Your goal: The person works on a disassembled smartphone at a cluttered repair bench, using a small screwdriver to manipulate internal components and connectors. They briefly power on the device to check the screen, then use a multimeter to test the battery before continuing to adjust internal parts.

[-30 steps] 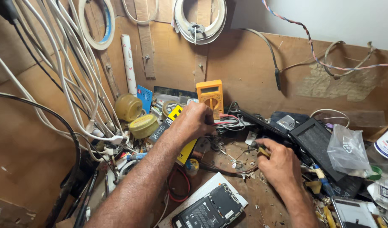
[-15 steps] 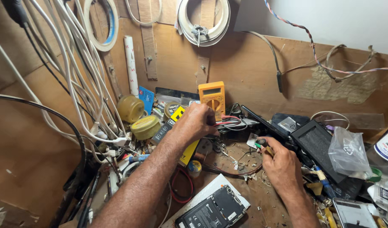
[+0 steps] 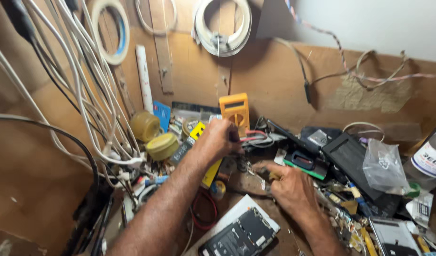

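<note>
At the far left of the frame a bundle of white cables (image 3: 80,95) hangs down the wooden back wall, and below it two yellowish round tins (image 3: 154,137) sit on the cluttered surface (image 3: 284,237). Just right of them, left of centre, the left hand (image 3: 220,140) is closed around thin red and black probe leads (image 3: 253,136), which run rightward from its fingers (image 3: 233,137) with their long axis roughly level. Directly behind the hand, an orange multimeter (image 3: 234,110) leans upright against the wall. Under the left forearm lies a yellow-and-black tool (image 3: 209,163), and lower, near the bottom centre, an opened phone (image 3: 239,234) rests on a white board.

Right of centre, the right hand (image 3: 289,189) rests low on the surface, curled shut on a small yellow-handled tool (image 3: 274,176) whose tip I cannot make out. The leads lie just above and left of it, so the left hand is the nearer. Between the hands is a small gap crowded with loose wire. Farther right a black case (image 3: 348,154) and a clear plastic bag (image 3: 384,166) hem in the surface towards the right edge.
</note>
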### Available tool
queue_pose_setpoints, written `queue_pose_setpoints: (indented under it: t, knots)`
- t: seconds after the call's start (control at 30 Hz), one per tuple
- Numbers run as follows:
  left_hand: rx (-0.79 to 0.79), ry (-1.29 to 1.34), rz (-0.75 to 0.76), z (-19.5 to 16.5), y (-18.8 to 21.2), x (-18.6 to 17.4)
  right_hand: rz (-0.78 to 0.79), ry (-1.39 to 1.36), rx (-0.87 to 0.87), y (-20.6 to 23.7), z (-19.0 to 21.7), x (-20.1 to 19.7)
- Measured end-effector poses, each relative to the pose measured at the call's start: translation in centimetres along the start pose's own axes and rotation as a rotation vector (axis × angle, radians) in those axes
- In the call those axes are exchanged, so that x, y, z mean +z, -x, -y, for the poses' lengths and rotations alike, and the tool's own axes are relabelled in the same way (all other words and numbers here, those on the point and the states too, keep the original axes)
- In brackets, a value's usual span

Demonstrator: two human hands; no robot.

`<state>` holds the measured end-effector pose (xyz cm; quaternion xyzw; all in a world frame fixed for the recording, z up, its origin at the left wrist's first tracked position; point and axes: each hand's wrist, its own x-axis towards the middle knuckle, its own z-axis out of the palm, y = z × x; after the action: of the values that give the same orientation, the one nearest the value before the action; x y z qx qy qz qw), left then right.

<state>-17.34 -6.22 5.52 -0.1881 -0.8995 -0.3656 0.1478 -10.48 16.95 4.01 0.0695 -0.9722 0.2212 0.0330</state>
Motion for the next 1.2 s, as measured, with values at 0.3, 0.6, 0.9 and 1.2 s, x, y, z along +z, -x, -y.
queue_pose_setpoints:
  t: [0.3,0.6,0.9,1.2]
  knots:
    - [-0.057,0.015,-0.013,-0.1,0.4,-0.2,-0.124,-0.063,-0.277,-1.5,2.1,2.3]
    - [-0.116,0.006,0.046,-0.1,0.4,-0.4,-0.229,-0.085,-0.001,-1.0,1.5,2.0]
    - [-0.145,-0.012,0.034,-0.7,0.5,-0.6,-0.102,0.013,0.011,-1.6,2.8,2.6]
    - [-0.13,-0.016,0.024,-0.9,0.7,-0.6,-0.129,-0.128,0.074,-2.0,2.5,1.9]
